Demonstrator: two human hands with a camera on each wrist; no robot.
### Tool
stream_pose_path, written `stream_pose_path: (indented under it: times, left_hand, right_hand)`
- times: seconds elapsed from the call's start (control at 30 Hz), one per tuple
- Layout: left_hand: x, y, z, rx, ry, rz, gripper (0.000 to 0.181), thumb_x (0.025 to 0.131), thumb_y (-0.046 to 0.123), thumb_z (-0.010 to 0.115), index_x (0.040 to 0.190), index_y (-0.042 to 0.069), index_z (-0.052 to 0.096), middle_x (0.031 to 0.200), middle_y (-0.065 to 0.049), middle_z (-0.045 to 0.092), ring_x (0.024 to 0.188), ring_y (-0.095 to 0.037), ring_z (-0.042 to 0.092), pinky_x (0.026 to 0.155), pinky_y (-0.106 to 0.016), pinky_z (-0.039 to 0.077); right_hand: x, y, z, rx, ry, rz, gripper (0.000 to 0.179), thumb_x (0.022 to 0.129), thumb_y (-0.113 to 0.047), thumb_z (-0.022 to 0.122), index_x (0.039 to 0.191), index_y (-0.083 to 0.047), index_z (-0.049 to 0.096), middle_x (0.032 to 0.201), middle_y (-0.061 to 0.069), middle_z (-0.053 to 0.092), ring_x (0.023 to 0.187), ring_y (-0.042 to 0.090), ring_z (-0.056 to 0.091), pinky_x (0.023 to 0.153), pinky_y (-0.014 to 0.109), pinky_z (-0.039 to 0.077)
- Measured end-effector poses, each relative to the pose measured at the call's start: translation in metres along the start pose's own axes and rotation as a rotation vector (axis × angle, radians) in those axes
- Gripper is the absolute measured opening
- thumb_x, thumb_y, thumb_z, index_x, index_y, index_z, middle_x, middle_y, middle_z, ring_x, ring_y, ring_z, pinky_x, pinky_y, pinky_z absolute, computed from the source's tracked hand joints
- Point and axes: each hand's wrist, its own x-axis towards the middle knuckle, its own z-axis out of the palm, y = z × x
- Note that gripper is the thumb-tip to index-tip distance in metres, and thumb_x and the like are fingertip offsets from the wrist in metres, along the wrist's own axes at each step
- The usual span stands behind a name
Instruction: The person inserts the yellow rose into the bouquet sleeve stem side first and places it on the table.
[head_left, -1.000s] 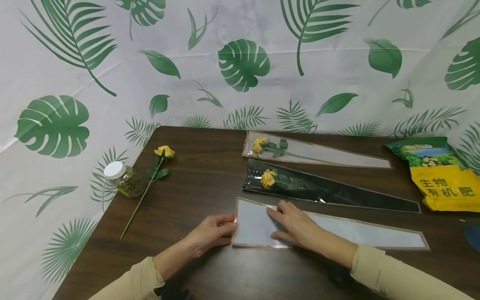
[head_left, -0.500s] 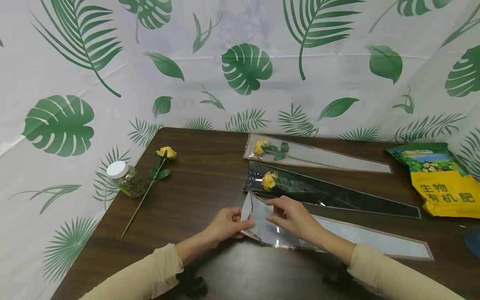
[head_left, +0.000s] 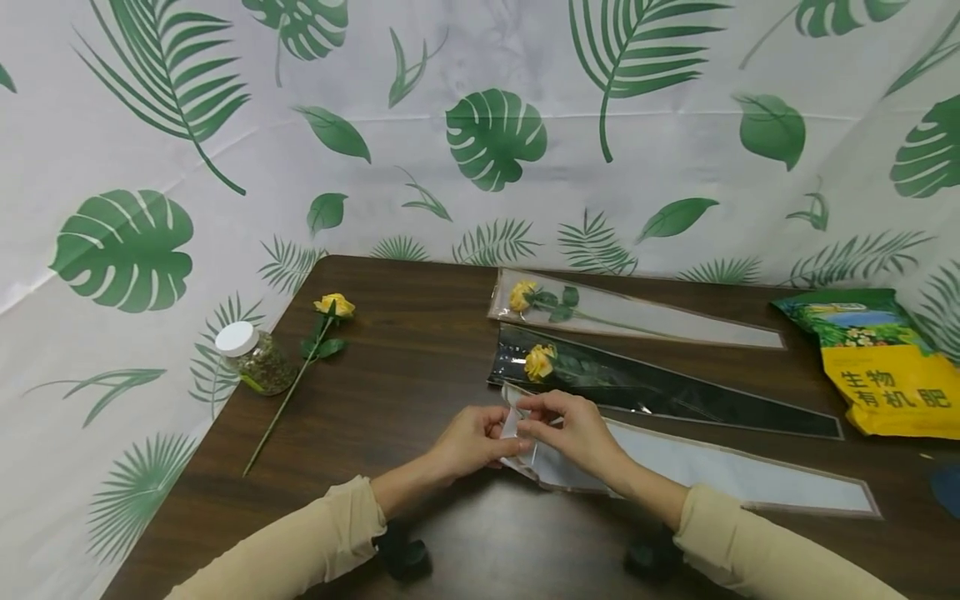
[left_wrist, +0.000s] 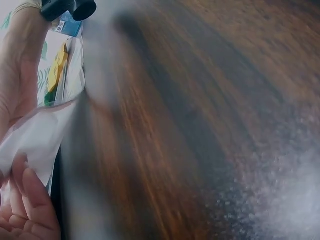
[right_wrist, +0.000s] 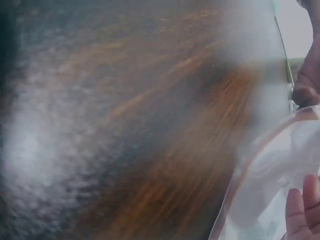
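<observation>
A white flower sleeve (head_left: pixel 675 454) with a pinkish border lies on the table, its wide left end lifted and bent. My left hand (head_left: pixel 474 437) grips that end, thumb on top. Close beside it, my right hand (head_left: pixel 573 429) pinches the sleeve's upper layer near the opening with thumb and forefinger. In the left wrist view, curled fingers of the left hand (left_wrist: pixel 31 200) show at the white sleeve (left_wrist: pixel 40 132). The right wrist view has the right hand's fingers (right_wrist: pixel 296 212) against the clear sleeve (right_wrist: pixel 260 195).
Behind lie a black sleeve (head_left: pixel 675 400) and a pale sleeve (head_left: pixel 675 323), each with a yellow rose. A loose yellow rose (head_left: pixel 333 306) lies at left beside a white-lidded jar (head_left: pixel 262 362). A yellow and green bag (head_left: pixel 885 375) lies at right on the brown table (head_left: pixel 405 350).
The left hand has moved right and lifted the sleeve's wide end, which lay flat before. The right hand has gone from resting on the sleeve to pinching near its opening.
</observation>
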Motion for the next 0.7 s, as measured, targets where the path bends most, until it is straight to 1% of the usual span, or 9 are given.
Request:
stream_pose_path:
  times: [0.07,0.13,0.23,0.33,0.4,0.5,0.57,0.63,0.7]
  left_hand:
    - [0.0,0.0,0.0,-0.015,0.002,0.004,0.025,0.085,0.013,0.069,0.104,-0.003,0.065,0.063,0.002,0.06,0.056,-0.003,0.056,0.055,-0.03,0.056]
    - [0.0,0.0,0.001,-0.053,0.008,0.008,0.027,0.089,0.015,0.066,0.107,-0.004,0.063,0.068,-0.001,0.063,0.058,-0.003,0.057,0.056,-0.028,0.055]
    - [0.0,-0.001,0.0,-0.115,0.032,0.015,0.029,0.094,0.016,0.057,0.113,-0.006,0.06,0.076,-0.009,0.067,0.06,-0.005,0.059,0.056,-0.025,0.054]
    - [0.0,-0.003,-0.004,-0.132,0.069,0.01,0.029,0.097,0.014,0.052,0.115,-0.007,0.059,0.079,-0.015,0.068,0.058,-0.006,0.059,0.054,-0.023,0.053]
    - [0.001,-0.005,-0.008,-0.116,0.094,-0.013,0.028,0.097,0.013,0.052,0.114,-0.007,0.059,0.077,-0.013,0.068,0.056,-0.005,0.059,0.052,-0.021,0.052]
    - [0.002,-0.009,-0.014,-0.114,0.113,-0.075,0.027,0.096,0.014,0.052,0.111,-0.007,0.06,0.072,-0.007,0.067,0.054,-0.004,0.058,0.05,-0.019,0.05]
    - [0.002,-0.011,-0.018,-0.127,0.102,-0.113,0.026,0.096,0.015,0.053,0.11,-0.006,0.061,0.069,-0.003,0.066,0.055,-0.004,0.059,0.051,-0.018,0.049]
    - [0.003,-0.012,-0.022,-0.141,0.077,-0.133,0.027,0.096,0.016,0.054,0.11,-0.006,0.061,0.069,-0.001,0.065,0.056,-0.005,0.06,0.052,-0.018,0.05]
    - [0.003,-0.012,-0.027,-0.14,0.047,-0.132,0.029,0.096,0.019,0.054,0.11,-0.006,0.061,0.073,-0.004,0.067,0.059,-0.006,0.061,0.056,-0.021,0.053]
  right_hand:
    - [0.0,0.0,0.0,-0.007,0.024,0.012,0.021,0.081,-0.011,0.074,0.101,-0.005,0.071,0.089,0.004,0.071,0.073,0.005,0.062,0.063,0.022,0.053]
    - [0.0,0.001,-0.001,-0.006,0.045,0.025,0.02,0.082,-0.01,0.072,0.101,-0.006,0.071,0.088,0.004,0.072,0.07,0.004,0.062,0.059,0.021,0.051]
    - [0.0,0.001,-0.003,0.011,0.066,0.039,0.02,0.082,-0.009,0.071,0.102,-0.006,0.071,0.081,0.003,0.071,0.066,0.004,0.062,0.055,0.021,0.05]
    - [0.0,0.002,-0.004,0.027,0.074,0.039,0.02,0.083,-0.008,0.071,0.103,-0.004,0.07,0.075,0.002,0.07,0.064,0.004,0.063,0.055,0.021,0.05]
    - [0.0,0.002,-0.006,0.04,0.084,0.047,0.02,0.083,-0.007,0.07,0.103,-0.003,0.07,0.073,0.003,0.069,0.063,0.005,0.063,0.055,0.021,0.051]
    - [-0.002,0.004,-0.009,0.056,0.093,0.059,0.021,0.084,-0.008,0.069,0.105,-0.003,0.07,0.072,0.004,0.069,0.06,0.006,0.063,0.054,0.021,0.05]
    - [-0.004,0.005,-0.011,0.082,0.093,0.066,0.023,0.084,-0.007,0.069,0.106,-0.002,0.069,0.073,0.006,0.069,0.059,0.008,0.063,0.054,0.022,0.051]
    - [-0.006,0.002,-0.013,0.106,0.089,0.076,0.023,0.084,-0.005,0.068,0.107,0.001,0.068,0.073,0.01,0.068,0.059,0.009,0.064,0.054,0.023,0.052]
    - [-0.007,0.003,-0.013,0.152,0.089,0.08,0.024,0.084,-0.002,0.067,0.108,0.004,0.066,0.075,0.013,0.068,0.06,0.009,0.065,0.056,0.024,0.055]
